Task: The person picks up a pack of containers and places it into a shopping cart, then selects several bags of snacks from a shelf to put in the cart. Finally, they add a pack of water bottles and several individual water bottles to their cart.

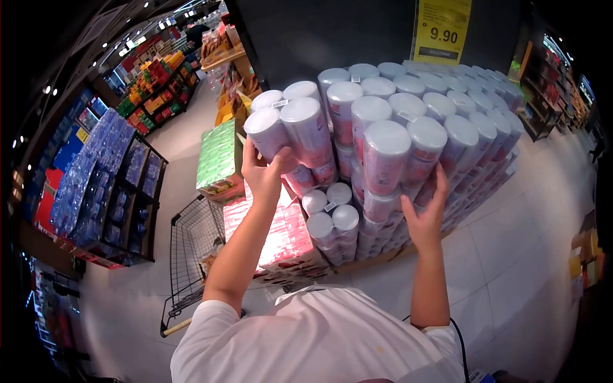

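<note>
My left hand [264, 167] is wrapped around the near corner of a shrink-wrapped pack of lidded cylindrical canisters [305, 121], thumb on the front and fingers at the left side. This pack sits higher than the lower canister pack [332, 225] in front of it and leans slightly. My right hand [426, 207], thumb and fingers spread, rests against the front of the large canister stack [387, 156], holding nothing. The canisters have pale translucent lids and pink-and-white printed sides. Small barcode labels lie across some lids.
Left of the stack are red-and-white cartons [281, 239] and a green carton pile [219, 153]. A wire shopping cart [188, 246] stands beside them. Behind the stack rises a dark panel [319, 32] with a yellow price sign [442, 29]. Bottled water shelves [96, 185] are further left.
</note>
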The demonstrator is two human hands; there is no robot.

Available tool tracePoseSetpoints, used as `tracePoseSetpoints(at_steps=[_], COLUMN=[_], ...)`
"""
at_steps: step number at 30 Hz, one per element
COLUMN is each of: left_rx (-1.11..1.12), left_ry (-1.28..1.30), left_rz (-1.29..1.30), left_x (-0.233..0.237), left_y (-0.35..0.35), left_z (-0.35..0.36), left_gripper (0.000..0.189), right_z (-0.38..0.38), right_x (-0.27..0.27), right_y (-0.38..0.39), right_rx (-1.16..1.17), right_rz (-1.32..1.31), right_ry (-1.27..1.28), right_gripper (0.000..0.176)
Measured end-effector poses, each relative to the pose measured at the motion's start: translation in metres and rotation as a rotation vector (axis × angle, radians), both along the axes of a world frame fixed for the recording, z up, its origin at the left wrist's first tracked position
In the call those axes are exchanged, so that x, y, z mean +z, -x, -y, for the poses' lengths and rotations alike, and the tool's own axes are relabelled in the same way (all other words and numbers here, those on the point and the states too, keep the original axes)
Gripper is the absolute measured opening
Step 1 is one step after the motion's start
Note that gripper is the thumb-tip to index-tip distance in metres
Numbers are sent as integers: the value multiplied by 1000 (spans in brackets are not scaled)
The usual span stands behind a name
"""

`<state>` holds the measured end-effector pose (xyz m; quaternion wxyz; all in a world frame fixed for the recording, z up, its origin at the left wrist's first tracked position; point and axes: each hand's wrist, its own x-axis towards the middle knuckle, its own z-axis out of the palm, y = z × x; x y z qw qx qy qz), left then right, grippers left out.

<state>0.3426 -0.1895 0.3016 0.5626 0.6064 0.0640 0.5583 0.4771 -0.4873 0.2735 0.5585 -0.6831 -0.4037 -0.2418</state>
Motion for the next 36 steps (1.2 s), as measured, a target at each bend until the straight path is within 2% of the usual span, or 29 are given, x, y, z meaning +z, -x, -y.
tracePoseSetpoints(at_steps=[3, 6, 7, 8, 9, 10, 11, 12, 13, 15, 18, 20, 21, 22, 23, 24, 25, 26, 28, 29, 30, 32, 33, 36], left_rx=[-53, -70, -79, -84, -92, -127, -125, -104, -99, -48, 59, 95, 123, 51, -16, -90, -78, -171, -342, -425, -490, -570, -548, -542], left_ry=[86, 171, 168, 167, 143, 183, 193, 162, -26, -606, -719, -632, -589, -512, -359, -199, -171, 35, 431, 549, 810, 944, 1016, 986], left_rz=[87, 110, 120, 129, 119, 117, 78, 72, 7, -120, -140, -231, -269, -251, -287, -314, -419, -441, -267, -238, -301, -305, -330, -368], left_x=[7, 16, 15, 14, 13, 1, -7, -17, -35, -38, -62, -40, -32, -41, -57, -67, -53, -42, -44, -49, -50, -37, -46, -57], left_y=[20, 47, 55, 65, 74, 88, 102, 113, 130, 148, 159, 171, 177, 182, 189, 200, 211, 220, 238, 248, 258, 279, 286, 315], left_z=[7, 25, 33, 43, 56, 62, 77, 91, 98, 91, 85, 95, 97, 95, 92, 93, 93, 96, 92, 81, 71, 60, 52, 42], left_gripper=[68, 68, 67, 67, 77, 91, 98, 104, 110, 97, 94, 97, 98, 102, 104, 105, 108, 108, 111, 96, 81, 70, 75, 82], right_z=[7, 14, 7, -6, -22, -39, -51, -57, -63, -72, -68, -72, -80, -89, -94, -99, -104, -110, -119, -125, -129, -137, -144, -164], right_x=[-9, -12, -8, 0, 5, 4, 5, -2, -10, -44, -93, -115, -103, -92, -40, -30, -20, -10, -16, -19, -22, -30, -37, -40], right_y=[5, 24, 41, 61, 81, 95, 110, 124, 139, 160, 148, 143, 145, 146, 145, 148, 151, 154, 163, 170, 175, 185, 196, 221], right_rx=[98, 173, 249, 391, 537, 664, 722, 678, 635, 615, 565, 578, 592, 605, 609, 642, 676, 712, 731, 745, 759, 772, 779, 866], right_rz=[-116, 132, 116, 29, -59, -141, -202, -224, -246, -363, -378, -405, -312, -218, -18, 58, 134, 208, 196, 172, 245, 393, 448, 524], right_ry=[-111, -209, -220, -197, -170, -143, -120, -131, -142, -221, -212, -192, -153, -119, -66, -52, -40, -30, -3, -13, 49, 174, 135, 210], right_gripper=[76, 69, 67, 72, 77, 95, 111, 111, 111, 105, 99, 97, 99, 100, 105, 102, 99, 96, 94, 83, 78, 71, 68, 69])
